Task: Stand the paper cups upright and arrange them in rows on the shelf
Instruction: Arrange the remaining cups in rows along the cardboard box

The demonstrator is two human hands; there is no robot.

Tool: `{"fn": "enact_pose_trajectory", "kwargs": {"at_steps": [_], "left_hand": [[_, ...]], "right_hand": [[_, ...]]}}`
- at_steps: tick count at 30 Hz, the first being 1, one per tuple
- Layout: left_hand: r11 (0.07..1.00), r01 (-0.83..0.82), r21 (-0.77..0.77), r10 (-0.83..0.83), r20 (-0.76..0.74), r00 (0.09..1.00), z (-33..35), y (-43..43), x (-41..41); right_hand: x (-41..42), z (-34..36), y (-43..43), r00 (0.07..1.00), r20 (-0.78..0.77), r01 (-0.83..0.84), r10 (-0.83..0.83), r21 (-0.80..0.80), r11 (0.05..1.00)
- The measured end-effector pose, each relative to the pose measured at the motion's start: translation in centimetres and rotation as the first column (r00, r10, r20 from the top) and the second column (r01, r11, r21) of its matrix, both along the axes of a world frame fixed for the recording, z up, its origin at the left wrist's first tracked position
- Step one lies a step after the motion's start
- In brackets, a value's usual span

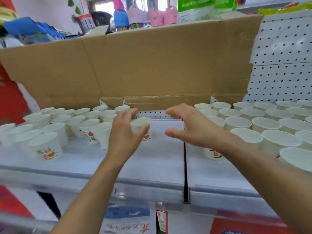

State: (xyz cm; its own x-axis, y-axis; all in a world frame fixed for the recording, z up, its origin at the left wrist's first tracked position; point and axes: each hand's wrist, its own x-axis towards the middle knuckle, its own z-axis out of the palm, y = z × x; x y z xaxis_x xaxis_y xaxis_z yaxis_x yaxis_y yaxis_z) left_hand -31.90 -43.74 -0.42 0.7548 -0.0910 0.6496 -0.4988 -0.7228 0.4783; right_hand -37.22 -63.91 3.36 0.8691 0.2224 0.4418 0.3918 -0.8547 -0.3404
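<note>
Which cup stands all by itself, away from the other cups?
The lone cup in the middle gap of the shelf; the left hand curls round it. The other cups stand packed in groups at either side.

— What colour are the paper cups showing?
— They are showing white, and each is wearing a small print in orange, red and green.
— And behind them?
— The cardboard is showing plain brown. The pegboard is showing white, dotted with rows of black holes. The shelf is looking pale grey.
— Up top?
— Packets are showing blue, pouches pink, a bag green and white.
</note>
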Motion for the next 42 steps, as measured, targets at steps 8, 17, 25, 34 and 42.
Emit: {"fn": "enact_pose_trajectory", "kwargs": {"at_steps": [8,17,25,34,42], "left_hand": [[0.925,0.130,0.357,0.045,-0.443,0.895,2.5,7.5,6.5],[0.939,0.136,0.315,0.022,-0.451,0.892,2.9,7.5,7.4],[0.954,0.127,0.272,-0.021,-0.363,0.932,4.4,6.4,4.9],[0.937,0.350,-0.007,-0.339,-0.264,0.903,3.4,-2.5,-5.4],[0.905,0.418,0.074,-0.381,-0.296,0.876,1.1,-9.9,-9.1]], "right_hand": [[9.7,-0.3,5.5,0.958,-0.286,-0.028,0.018,-0.028,0.999],[11.1,-1.1,7.7,0.958,-0.283,0.044,-0.047,-0.018,0.999],[7.2,0.8,5.9,0.986,-0.158,0.064,-0.061,0.017,0.998],[-7.5,3.3,-3.9,0.971,-0.119,0.219,-0.205,0.111,0.970],[-12.9,0.4,-9.2,0.922,-0.113,0.349,-0.370,-0.169,0.922]]}}
